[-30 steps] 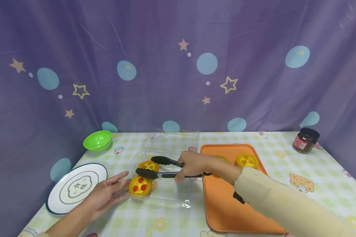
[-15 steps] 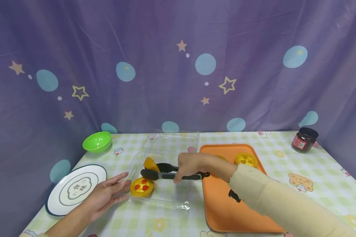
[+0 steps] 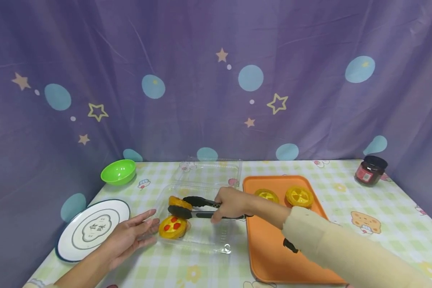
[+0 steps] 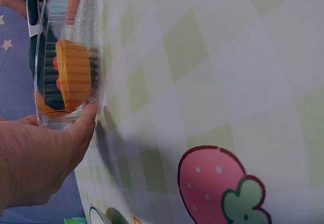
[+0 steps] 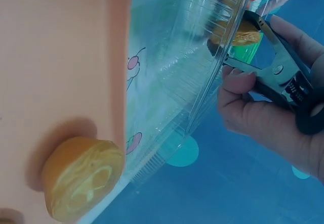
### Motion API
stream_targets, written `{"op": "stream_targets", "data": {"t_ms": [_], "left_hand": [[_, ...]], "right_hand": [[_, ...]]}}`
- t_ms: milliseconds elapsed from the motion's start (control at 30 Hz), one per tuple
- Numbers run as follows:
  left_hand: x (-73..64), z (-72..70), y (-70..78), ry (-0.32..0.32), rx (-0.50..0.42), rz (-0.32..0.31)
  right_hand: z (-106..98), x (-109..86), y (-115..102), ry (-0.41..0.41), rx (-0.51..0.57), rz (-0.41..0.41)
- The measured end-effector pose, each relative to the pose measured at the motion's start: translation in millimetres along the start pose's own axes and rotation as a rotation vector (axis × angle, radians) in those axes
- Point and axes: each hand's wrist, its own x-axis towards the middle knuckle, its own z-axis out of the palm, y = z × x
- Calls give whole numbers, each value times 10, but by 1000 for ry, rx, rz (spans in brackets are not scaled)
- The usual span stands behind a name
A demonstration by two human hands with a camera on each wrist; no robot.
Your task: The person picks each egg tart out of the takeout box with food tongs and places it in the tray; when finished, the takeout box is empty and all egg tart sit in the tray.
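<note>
My right hand (image 3: 232, 204) grips black-and-metal tongs (image 3: 203, 215) over a clear plastic box (image 3: 205, 236) with its lid folded back. Between the tong tips is a yellow egg tart (image 3: 178, 200), also visible in the right wrist view (image 5: 244, 33); whether the tips press on it I cannot tell. A second tart with red pieces on top (image 3: 173, 228) sits in the box's near left corner, just in front of the tongs. My left hand (image 3: 127, 240) rests its extended fingers against the box's left wall, thumb apart from them.
An orange tray (image 3: 270, 256) to the right bears two yellow tarts (image 3: 299, 196) and a dark item (image 3: 290, 245) partly hidden by my sleeve. A white plate (image 3: 93, 232) and a green bowl (image 3: 119, 172) stand left. A dark-lidded jar (image 3: 371, 171) is far right.
The tart at the tong tips was flat, then tipped up half a second ago, and now sits lower again. The tong tips drew closer together. My left hand stayed in place.
</note>
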Motion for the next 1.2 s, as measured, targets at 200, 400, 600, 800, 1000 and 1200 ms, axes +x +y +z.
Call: {"op": "stream_targets", "data": {"t_ms": [200,400,600,800,1000,1200], "left_hand": [[3,-2,11,-6,-14,8],[2,-6,15,-15,-7,23],[-2,-12,9,-14,-5,20],[-16,2,22,0,4,11],[-19,13,16,8,1,5],[-14,17,10,20,-7,1]], "right_hand": [[-79,-86,15,34,-11,-68],[-228,-249,-11,85,-68,-19],[-336,-514,31,99,-92,-70],[-455,-820,142,134,-116,-120],[-545,-1175,314,145,-52,-53],[-605,-1517,532,159,-13,-75]]}}
